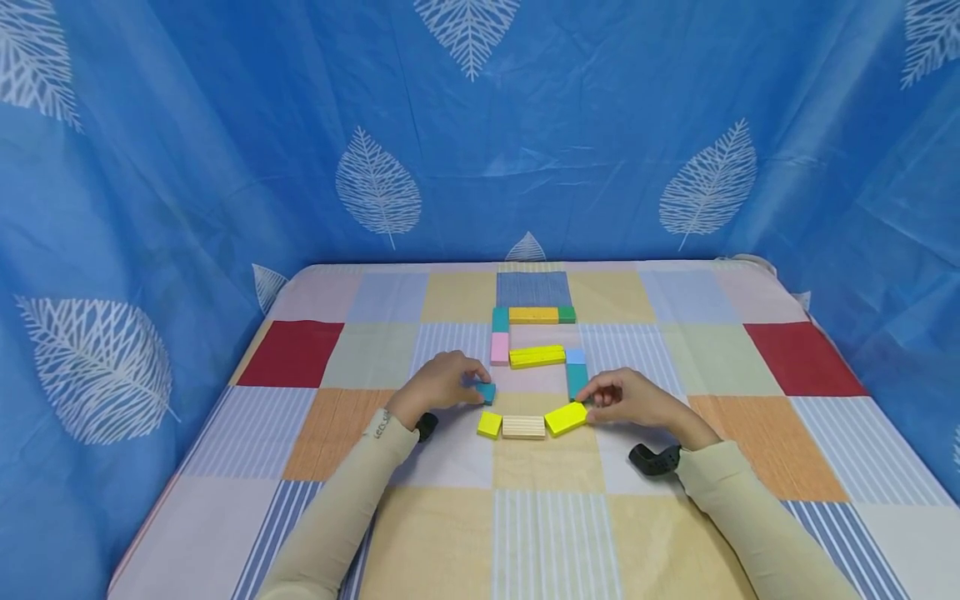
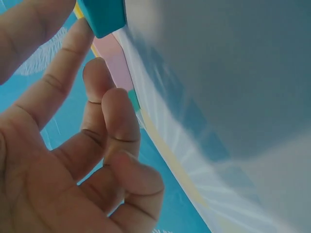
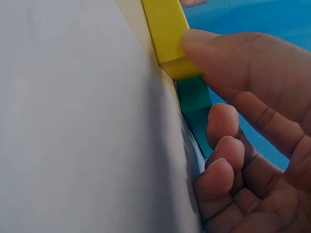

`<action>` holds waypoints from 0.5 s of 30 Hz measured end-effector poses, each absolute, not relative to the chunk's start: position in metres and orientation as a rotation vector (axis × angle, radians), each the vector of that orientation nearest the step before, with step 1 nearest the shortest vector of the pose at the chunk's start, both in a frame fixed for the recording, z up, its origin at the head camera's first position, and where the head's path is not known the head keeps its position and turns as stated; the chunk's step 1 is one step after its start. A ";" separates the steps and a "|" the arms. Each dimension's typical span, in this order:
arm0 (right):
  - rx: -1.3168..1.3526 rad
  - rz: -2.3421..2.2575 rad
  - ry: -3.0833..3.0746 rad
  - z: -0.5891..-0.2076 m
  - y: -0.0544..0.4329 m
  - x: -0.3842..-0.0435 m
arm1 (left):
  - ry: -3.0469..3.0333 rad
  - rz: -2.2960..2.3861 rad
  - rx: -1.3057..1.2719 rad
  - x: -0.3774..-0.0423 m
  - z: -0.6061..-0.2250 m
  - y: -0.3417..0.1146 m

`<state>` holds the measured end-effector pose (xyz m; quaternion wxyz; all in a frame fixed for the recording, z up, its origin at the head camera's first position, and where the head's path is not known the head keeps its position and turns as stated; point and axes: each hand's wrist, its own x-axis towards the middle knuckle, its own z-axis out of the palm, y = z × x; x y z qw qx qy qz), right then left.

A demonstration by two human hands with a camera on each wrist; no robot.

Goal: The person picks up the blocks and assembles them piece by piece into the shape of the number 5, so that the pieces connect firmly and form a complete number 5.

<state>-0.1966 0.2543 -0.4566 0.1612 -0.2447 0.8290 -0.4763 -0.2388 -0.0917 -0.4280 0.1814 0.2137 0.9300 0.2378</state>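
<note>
Between the thumb and index finger of my left hand (image 1: 441, 387) is a small teal block (image 1: 487, 393), pinched at the left side of the layout; the left wrist view shows its corner (image 2: 104, 17). My right hand (image 1: 636, 400) pinches the right end of a bright yellow block (image 1: 565, 419), which lies slanted on the cloth. Its other fingers are curled near a teal block (image 1: 577, 383) just behind. A ridged tan block (image 1: 523, 427) lies left of the yellow one, followed by a small yellow block (image 1: 489, 425) set at a slight angle.
Farther back, an orange block (image 1: 533, 316) joins a green block (image 1: 566, 315). Down the left run a teal block (image 1: 500, 319) and a pink block (image 1: 499, 350). A yellow bar (image 1: 537, 357) reaches toward a light blue block (image 1: 575, 357). Patchwork cloth (image 1: 555, 542) covers the table; blue curtains (image 1: 525, 183) surround it.
</note>
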 end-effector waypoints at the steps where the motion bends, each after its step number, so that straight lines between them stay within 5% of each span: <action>1: -0.698 -1.361 2.365 -0.457 0.254 -0.196 | 2.626 0.677 0.612 -0.239 -0.428 -0.094; 15: -0.693 -1.349 2.374 -0.457 0.255 -0.197 | 2.547 0.763 0.709 -0.241 -0.422 -0.112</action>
